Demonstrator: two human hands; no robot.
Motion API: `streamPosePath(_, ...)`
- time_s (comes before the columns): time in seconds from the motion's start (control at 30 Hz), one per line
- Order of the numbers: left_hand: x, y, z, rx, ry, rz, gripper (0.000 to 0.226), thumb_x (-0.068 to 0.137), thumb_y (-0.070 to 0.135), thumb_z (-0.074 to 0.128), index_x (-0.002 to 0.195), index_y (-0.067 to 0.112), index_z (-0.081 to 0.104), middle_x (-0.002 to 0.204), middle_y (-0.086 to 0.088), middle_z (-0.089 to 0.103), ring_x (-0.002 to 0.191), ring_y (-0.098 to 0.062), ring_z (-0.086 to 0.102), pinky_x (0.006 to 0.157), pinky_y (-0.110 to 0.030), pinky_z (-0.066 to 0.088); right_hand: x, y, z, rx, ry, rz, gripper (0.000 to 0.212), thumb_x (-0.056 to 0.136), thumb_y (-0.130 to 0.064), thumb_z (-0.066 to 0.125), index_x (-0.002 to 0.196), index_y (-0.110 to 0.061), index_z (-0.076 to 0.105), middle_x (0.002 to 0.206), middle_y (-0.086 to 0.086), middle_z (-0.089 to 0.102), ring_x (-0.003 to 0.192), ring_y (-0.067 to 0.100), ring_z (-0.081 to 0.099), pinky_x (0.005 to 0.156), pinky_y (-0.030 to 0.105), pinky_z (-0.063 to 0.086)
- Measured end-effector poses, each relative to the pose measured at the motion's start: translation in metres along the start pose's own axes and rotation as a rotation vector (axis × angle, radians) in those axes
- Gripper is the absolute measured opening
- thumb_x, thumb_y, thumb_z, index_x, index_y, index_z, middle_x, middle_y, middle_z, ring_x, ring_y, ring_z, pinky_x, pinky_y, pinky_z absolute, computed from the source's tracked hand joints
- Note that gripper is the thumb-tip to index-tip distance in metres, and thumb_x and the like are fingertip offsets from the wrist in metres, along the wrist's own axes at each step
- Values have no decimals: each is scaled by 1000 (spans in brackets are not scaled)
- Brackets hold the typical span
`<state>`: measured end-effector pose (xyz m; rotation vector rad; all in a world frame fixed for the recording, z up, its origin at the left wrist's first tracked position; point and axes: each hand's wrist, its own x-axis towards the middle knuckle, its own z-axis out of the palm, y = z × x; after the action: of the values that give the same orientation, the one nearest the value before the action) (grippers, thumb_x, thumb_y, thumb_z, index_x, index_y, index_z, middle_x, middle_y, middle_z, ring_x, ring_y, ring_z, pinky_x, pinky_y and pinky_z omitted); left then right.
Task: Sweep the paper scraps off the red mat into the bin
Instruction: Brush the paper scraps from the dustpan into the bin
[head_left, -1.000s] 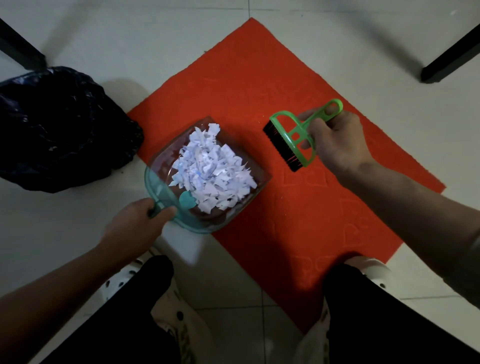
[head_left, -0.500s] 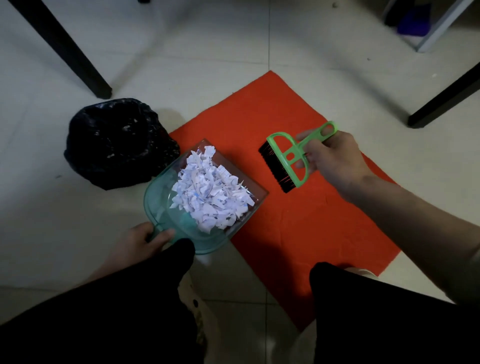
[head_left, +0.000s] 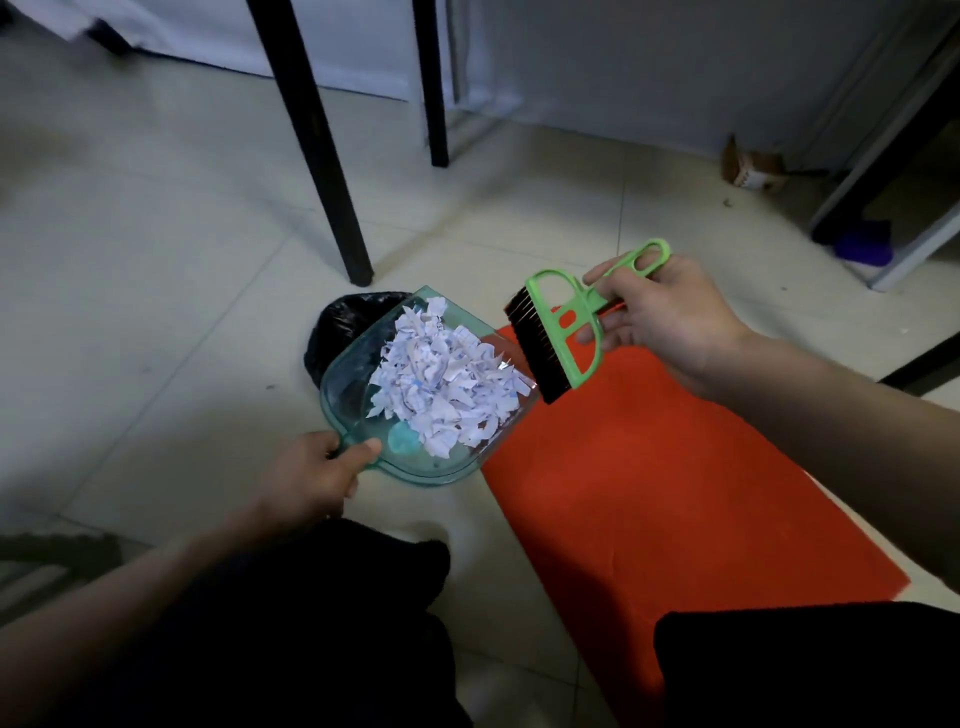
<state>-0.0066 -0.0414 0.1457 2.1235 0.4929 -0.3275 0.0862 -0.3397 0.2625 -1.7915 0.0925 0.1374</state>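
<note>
Left hand (head_left: 311, 475) grips the handle of the dustpan (head_left: 358, 379), which holds the heaped scraps (head_left: 447, 382) just beyond it, partly covering the bin (head_left: 345, 322). Right hand (head_left: 670, 317) grasps the brush (head_left: 563, 322) over the mat (head_left: 649, 483), bristles beside the scraps.

You have the torn white paper scraps (head_left: 447, 384) heaped in a clear teal plastic dustpan (head_left: 343, 395). Your left hand (head_left: 311, 483) grips it by the handle, and its far edge overlaps the bin lined with a black plastic bag (head_left: 340, 322). Your right hand (head_left: 670, 317) holds the green plastic brush (head_left: 535, 348), black bristles just beside the pan's open edge. The flat red mat (head_left: 649, 493) lies to the right, with no scraps visible on it.
</note>
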Motion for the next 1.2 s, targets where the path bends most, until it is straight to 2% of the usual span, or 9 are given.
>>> streamPosePath(0.17,-2,-2,-43,-50,33,-77,43,96,34,57,63,7,48,30,3,46,24,-9,39,32,-16,33,4,-17,39,35,-27,15,15,92,-7,48,88,-8,62,76,17,63,64,35,70,50,29,48)
streamPosePath(0.37,3,-7,-101,-70,26,-109,40,94,35,60,65,7,53,58,-8,54,42,-19,45,44,-25,38,18,-22,74,82,31,55,14,92,-8,51,87,-9,65,78,15,64,59,29,65,49,30,50)
streamPosePath(0.5,-3,10,-147,-61,6,-112,39,94,37,60,73,5,55,62,-9,54,44,-18,44,43,-24,37,16,-45,94,111,66,80,13,90,-10,55,92,-7,67,80,13,63,54,21,56,47,28,42)
streamPosePath(0.7,-24,49,-209,-3,32,-65,35,93,37,61,77,6,55,66,-10,54,45,-19,43,42,-21,36,-2,-108,123,220,70,21,10,92,-6,54,94,0,62,72,16,60,51,23,56,46,28,45)
streamPosePath(0.93,-39,33,-184,-160,49,-67,30,95,33,59,81,8,55,65,-8,52,46,-17,42,41,-22,36,-24,-142,143,292,50,-46,11,93,-6,52,87,-3,60,70,17,60,54,26,57,48,29,48)
streamPosePath(1.1,-23,19,-155,-247,51,-144,26,95,34,59,89,9,56,65,-8,53,48,-16,44,43,-23,37,-7,-121,146,307,99,22,12,93,-6,50,98,1,59,72,15,59,52,25,58,49,28,51)
streamPosePath(1.2,-2,13,-143,-242,64,-183,26,96,35,57,91,10,56,67,-8,55,48,-16,46,42,-22,39,26,-97,151,325,145,109,11,94,-5,51,98,1,59,75,17,59,51,24,58,52,29,53)
